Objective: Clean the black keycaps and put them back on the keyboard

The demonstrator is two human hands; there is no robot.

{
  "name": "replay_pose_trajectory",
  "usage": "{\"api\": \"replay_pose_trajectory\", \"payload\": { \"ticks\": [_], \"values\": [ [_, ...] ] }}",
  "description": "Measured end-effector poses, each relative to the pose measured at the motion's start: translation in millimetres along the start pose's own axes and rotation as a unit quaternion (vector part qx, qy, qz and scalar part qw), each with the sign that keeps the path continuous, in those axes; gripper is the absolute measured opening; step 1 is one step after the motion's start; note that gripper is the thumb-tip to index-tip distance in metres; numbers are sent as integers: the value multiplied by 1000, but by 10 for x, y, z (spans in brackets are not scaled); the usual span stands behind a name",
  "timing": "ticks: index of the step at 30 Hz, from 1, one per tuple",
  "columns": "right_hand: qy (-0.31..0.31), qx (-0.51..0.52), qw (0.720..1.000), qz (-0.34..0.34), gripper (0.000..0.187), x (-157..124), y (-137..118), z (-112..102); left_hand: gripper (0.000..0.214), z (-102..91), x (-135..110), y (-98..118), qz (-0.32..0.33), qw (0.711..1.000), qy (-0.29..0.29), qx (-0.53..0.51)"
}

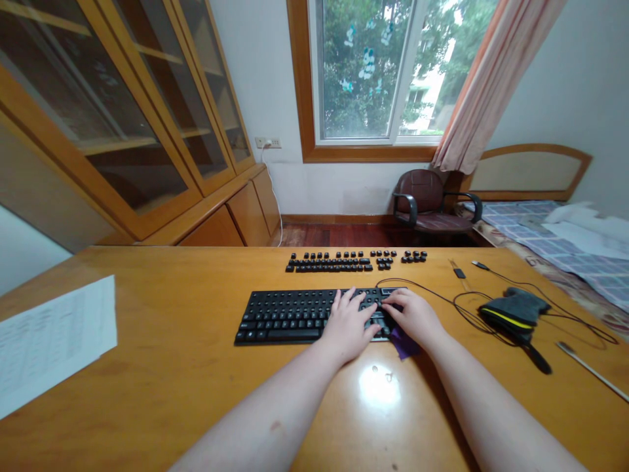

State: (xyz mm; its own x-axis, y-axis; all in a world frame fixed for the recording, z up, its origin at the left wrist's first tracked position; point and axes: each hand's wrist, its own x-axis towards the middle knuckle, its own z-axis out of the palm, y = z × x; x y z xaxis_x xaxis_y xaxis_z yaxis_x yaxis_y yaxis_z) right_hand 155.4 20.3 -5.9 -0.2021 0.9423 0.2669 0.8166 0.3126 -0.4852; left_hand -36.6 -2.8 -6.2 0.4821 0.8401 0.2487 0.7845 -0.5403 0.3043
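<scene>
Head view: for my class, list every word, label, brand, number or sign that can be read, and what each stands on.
None can be read with certainty.
Keyboard: pale key markings, too small.
Loose keycaps: any markings too small.
Paper: faint print, too blurred.

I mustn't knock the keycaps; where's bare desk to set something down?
Widest: the desk between the papers and keyboard, left of the left forearm. Smaller: between that and the right forearm, with small specks. Crowded: behind the keyboard, where loose keycaps lie, and at the right, with a cable plug, a grey bundle and a brush.
</scene>
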Motion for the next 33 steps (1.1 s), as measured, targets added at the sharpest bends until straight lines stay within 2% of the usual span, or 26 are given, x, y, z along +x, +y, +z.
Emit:
{"api": "replay_pose_trajectory", "payload": {
  "ticks": [9,33],
  "values": [
    [-21,17,999,31,21,23,5,18,44,2,5,-11,3,1000,-5,-7],
    [-47,-36,997,48,18,21,-98,13,42,1,19,-2,2,1000,-17,-6]
  ]
}}
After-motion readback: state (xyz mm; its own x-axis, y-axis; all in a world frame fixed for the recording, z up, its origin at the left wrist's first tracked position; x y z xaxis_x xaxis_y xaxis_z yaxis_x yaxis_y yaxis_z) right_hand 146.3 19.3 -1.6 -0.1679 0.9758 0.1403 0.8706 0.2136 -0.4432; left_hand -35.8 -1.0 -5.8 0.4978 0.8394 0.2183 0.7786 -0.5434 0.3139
